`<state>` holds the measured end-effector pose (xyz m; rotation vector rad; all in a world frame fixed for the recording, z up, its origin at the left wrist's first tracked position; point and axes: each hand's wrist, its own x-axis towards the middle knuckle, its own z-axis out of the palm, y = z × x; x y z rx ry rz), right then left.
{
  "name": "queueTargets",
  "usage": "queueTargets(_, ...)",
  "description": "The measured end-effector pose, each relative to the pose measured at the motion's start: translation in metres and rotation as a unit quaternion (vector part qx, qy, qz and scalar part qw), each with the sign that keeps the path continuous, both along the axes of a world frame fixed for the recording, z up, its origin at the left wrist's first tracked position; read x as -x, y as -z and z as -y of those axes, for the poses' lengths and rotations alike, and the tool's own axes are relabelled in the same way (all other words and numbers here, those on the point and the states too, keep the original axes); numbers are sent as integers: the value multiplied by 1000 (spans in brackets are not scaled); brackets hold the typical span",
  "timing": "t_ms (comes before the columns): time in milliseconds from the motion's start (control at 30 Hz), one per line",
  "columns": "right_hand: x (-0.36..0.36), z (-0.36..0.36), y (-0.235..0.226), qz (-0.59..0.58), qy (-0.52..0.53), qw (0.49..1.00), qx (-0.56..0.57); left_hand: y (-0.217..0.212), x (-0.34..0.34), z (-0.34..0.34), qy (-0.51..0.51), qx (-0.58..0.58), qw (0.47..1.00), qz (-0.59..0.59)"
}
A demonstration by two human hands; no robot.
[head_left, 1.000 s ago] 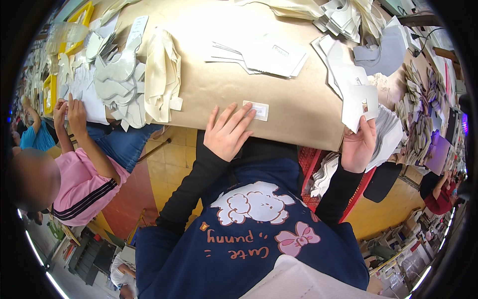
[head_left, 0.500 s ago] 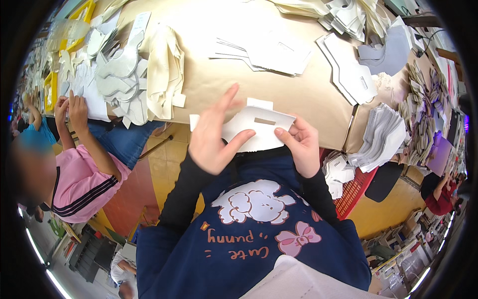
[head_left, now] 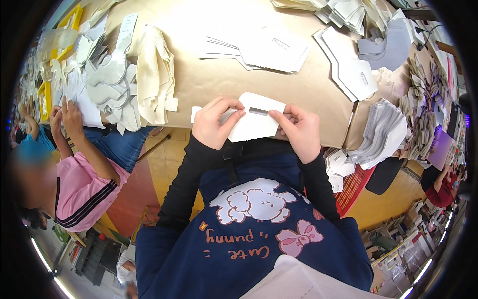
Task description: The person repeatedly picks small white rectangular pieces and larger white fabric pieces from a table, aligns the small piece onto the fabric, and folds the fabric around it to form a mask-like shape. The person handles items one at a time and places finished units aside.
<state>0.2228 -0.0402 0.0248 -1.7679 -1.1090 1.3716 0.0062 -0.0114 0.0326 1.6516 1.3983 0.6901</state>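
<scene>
Brown paper covers the surface; at its near edge you hold a white cut piece, left hand and right hand fingers pinching its sides. You seem to be aligning it. White stacks lie at twelve o'clock.

light: bright, even | shadows: soft | edges: strong fisheye bending, black rim | blur: lower left

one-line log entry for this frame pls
left hand: grips white cut piece | right hand: pinches same piece | over brown table edge | white stacks beyond
</scene>
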Motion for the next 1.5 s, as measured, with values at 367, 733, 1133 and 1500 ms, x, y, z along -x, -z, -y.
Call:
queueTargets(367, -2, -13, -8, 67, -66, 995, 41, 7, -1, 1, -38, 26, 998, -32)
queueTargets(733, -2, -18, -6, 76, -64, 993, 65, 12, -2, 0, -40, 18, 998, -42)
queueTargets(1133, -1, -16, -3, 96, -66, 992, 52, 9, -1, 0, -40, 14, 999, -33)
queueTargets(1500, -4, -12, -6, 52, -91, 994, 0, 0, 2, 2, -68, 103, 992, -16)
